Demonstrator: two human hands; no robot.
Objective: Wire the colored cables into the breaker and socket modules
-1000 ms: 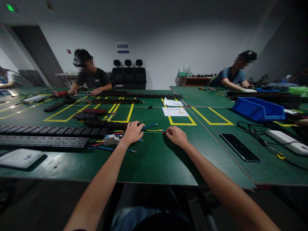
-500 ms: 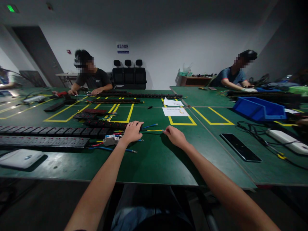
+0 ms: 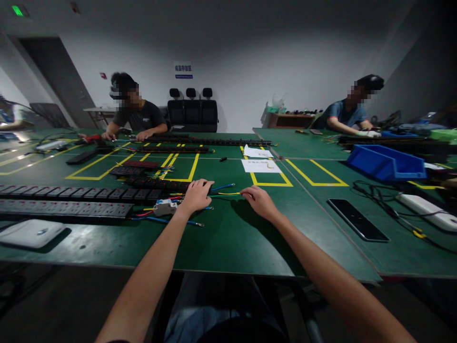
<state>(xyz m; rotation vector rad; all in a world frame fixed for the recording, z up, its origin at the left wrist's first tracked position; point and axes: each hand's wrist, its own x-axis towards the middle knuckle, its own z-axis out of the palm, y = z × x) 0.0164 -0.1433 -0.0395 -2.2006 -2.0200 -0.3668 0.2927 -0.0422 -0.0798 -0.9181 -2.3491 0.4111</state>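
My left hand (image 3: pixel 196 195) rests palm down on a bundle of coloured wires (image 3: pixel 223 190) at the end of a long black power strip (image 3: pixel 64 194), fingers curled over them. A small white circuit breaker (image 3: pixel 164 207) lies just left of that wrist, and a blue wire (image 3: pixel 167 221) runs below it. My right hand (image 3: pixel 260 200) is lowered to the green table (image 3: pixel 228 238), its fingertips pinched at the end of a green and yellow wire.
A second grey power strip (image 3: pixel 64 208) and a white pad (image 3: pixel 30 233) lie left. A black phone (image 3: pixel 358 219), a white strip with cable (image 3: pixel 424 209) and a blue bin (image 3: pixel 385 162) are right. Two papers (image 3: pixel 260 165) lie ahead. Two other people work at the far side.
My right hand has slid a little to the left along the wire, towards my left hand. My left hand has stayed on the wire bundle.
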